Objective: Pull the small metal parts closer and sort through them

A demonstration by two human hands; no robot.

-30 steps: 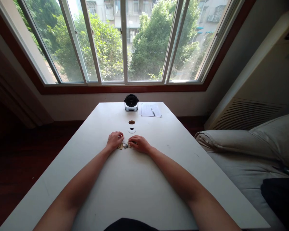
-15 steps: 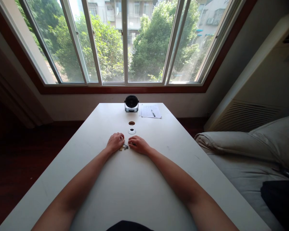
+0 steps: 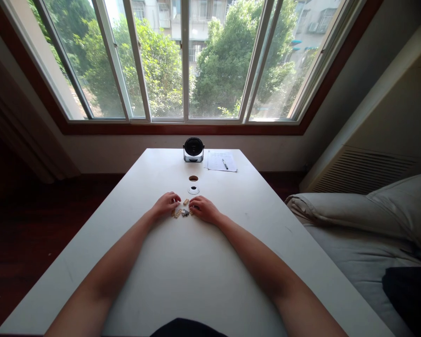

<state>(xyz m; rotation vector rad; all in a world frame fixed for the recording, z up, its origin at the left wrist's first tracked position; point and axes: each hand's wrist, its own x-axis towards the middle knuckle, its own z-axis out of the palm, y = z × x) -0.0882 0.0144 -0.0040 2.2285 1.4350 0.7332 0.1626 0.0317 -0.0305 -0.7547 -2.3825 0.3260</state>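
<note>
Tan brick (image 3: 185,202) newly betw L grip (image 3: 166,202) (apart) & R grip (image 3: 205,208) (state unclear)

White table (image 3: 196,271): tan pieces (image 3: 177,214), grey pieces (image 3: 185,213), round black device (image 3: 193,147), papers (image 3: 215,162) under pen (image 3: 225,164), ring (image 3: 193,192) near hole (image 3: 193,178).

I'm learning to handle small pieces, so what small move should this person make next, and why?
Probably ease the left hand inward to pinch the tan studded piece: it lies between that hand and the right hand, slightly apart from the small grey pieces, and the left shows nothing clearly held.
</note>
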